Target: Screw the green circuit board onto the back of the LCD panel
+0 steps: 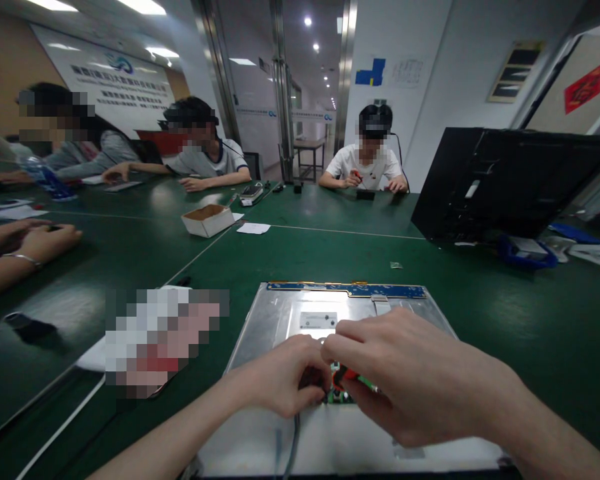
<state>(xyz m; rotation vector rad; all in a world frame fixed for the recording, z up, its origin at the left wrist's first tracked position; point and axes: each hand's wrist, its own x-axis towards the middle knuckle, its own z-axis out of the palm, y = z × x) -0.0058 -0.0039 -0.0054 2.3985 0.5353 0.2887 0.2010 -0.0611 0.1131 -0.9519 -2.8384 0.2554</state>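
Note:
A metal-backed display panel (270,333) lies on the table before me, with a blue circuit strip (390,291) along its far edge. Near its middle is a green circuit board (341,396), mostly covered by my hands. My right hand (405,373) is closed around a red-and-black handled tool (339,379), whose tip is hidden. Beside it, my left hand (293,377) has its fingers curled together at the board's left side; what they hold is hidden. A grey cable (293,443) runs from under the left hand toward me.
A blurred-out flat item (160,343) and a white cable (63,427) lie to the left. Farther off are an open white box (208,221) and a paper slip (253,228). A large black screen (510,183) stands at right. Several people sit around the green table (545,333).

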